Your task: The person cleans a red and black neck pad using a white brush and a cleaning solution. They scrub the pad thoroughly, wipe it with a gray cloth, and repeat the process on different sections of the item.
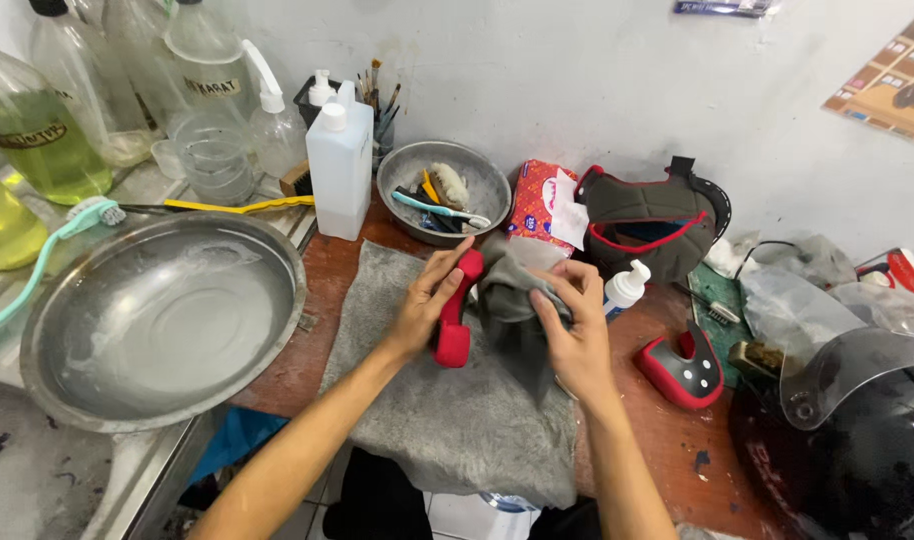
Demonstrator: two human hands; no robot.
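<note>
At the far left stand several clear bottles (47,120), two of them holding yellow-green liquid. Below them a wide metal basin (162,320), wet inside, sits on a steel surface, with a pale green toothbrush (52,250) leaning over its rim. Behind the basin are a small clear measuring cup (215,158), a spray bottle (275,120) and a tall white bottle (339,165).

A grey towel (447,420) is spread over the reddish desk (677,440) and hangs off its near edge. Above the towel the left hand (427,300) is closed around a red pad (457,315), fingers wrapped over its upper end; the pad stands nearly upright with its lower end touching the towel. Just beside it, the right hand (572,325) grips a grey cloth (512,300), bunched up and pressed against the pad's right side.

Behind the hands a small metal bowl (443,175) holds brushes (a blue-handled toothbrush lies across it). To its right lie a red patterned tissue pack (539,205) and a grey helmet liner with red piping (647,215). A small white squeeze bottle (627,285) stands just right of the right hand. Further right, a second red pad (682,370) rests on the desk, and a black helmet with a clear visor (847,430) fills the bottom right corner.
</note>
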